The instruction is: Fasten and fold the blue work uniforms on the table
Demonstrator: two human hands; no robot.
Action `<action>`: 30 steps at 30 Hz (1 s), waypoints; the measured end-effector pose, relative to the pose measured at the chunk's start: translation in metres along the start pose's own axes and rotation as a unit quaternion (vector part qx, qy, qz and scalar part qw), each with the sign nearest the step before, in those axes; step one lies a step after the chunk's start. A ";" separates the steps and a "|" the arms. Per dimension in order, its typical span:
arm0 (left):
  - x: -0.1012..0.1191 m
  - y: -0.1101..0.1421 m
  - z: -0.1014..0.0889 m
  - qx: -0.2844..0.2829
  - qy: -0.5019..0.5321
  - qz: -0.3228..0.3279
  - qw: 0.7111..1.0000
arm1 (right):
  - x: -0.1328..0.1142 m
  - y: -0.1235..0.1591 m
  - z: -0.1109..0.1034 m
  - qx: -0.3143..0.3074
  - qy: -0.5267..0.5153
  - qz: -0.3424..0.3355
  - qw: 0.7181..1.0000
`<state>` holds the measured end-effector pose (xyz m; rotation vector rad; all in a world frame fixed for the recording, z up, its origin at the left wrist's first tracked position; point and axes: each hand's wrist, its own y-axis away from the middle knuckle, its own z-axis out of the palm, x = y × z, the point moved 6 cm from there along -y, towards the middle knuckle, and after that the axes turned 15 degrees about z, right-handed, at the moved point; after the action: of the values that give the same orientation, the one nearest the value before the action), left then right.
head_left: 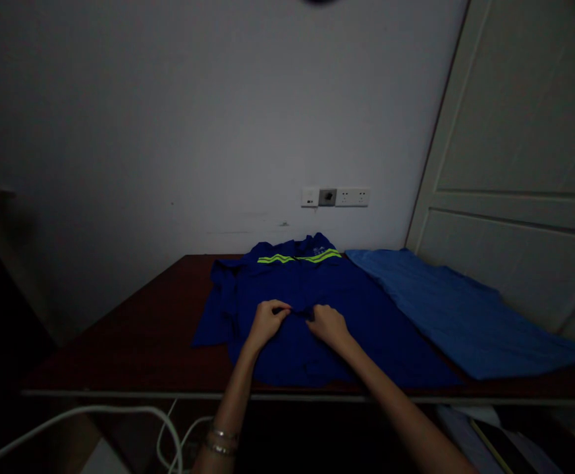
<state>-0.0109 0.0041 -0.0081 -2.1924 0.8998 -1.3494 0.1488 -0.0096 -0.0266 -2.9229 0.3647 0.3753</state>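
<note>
I have the dark blue shirt [292,283] spread on the table straight ahead, its collar at twelve o'clock and its lower edge at six, so its long axis runs roughly away from me. Mid-body, a small ridge of cloth lies between the two hands, running nine to three. From my left hand [269,318] that ridge is at three o'clock; from my right hand [327,324], at nine; I judge neither clearly nearer. The left thumb and fingers are pinched together on the cloth, and the right seem closed on it too. A sleeve [213,322] lies out toward eight. Beyond, a light blue cloth [455,316] rests toward three on the table [168,316], with wall sockets [352,197] near twelve.
</note>
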 end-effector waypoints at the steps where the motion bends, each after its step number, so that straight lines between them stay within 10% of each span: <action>1: 0.000 0.000 0.001 0.000 0.002 0.001 1.000 | 0.002 -0.001 -0.001 -0.004 -0.011 0.002 1.000; 10: 0.010 0.002 0.012 -0.045 -0.011 0.063 0.997 | 0.031 -0.024 -0.002 -0.063 -0.271 0.014 0.960; 17: 0.014 0.004 0.017 -0.066 -0.022 0.082 0.994 | 0.051 -0.038 0.006 -0.150 -0.509 0.077 0.844; 30: 0.009 0.002 0.015 -0.022 -0.021 0.046 0.998 | 0.060 -0.031 -0.005 -0.201 -0.546 0.091 0.808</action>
<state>0.0044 -0.0032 -0.0105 -2.1745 1.0121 -1.2482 0.2143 0.0057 -0.0338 -2.4043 0.3830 2.2070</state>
